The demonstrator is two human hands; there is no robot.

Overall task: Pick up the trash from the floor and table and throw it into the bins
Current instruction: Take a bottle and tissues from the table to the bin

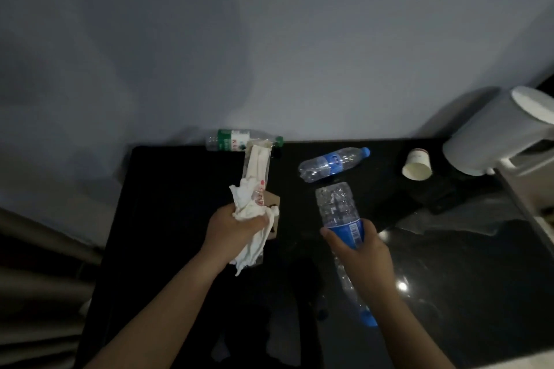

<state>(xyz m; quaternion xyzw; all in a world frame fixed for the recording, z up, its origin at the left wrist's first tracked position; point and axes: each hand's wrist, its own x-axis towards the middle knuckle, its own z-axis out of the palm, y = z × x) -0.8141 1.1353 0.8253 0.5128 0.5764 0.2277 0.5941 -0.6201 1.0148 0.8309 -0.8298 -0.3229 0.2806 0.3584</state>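
My left hand point(232, 226) grips a bundle of crumpled white tissue, a clear plastic wrapper point(256, 172) and brown cardboard above the black table point(168, 204). My right hand point(358, 252) holds a clear plastic bottle with a blue label point(337, 207), its base pointing away from me. Another blue-capped empty bottle point(332, 163) lies on the table beyond it. A green-labelled bottle point(236, 140) lies at the table's far edge against the wall. A white paper cup point(417, 165) lies on its side at the right.
A white kettle-like appliance point(494, 135) stands at the far right on the table. A grey wall rises behind the table. Folded curtain or fabric point(39, 278) hangs at the lower left. The glossy tabletop reflects my arms and a light spot.
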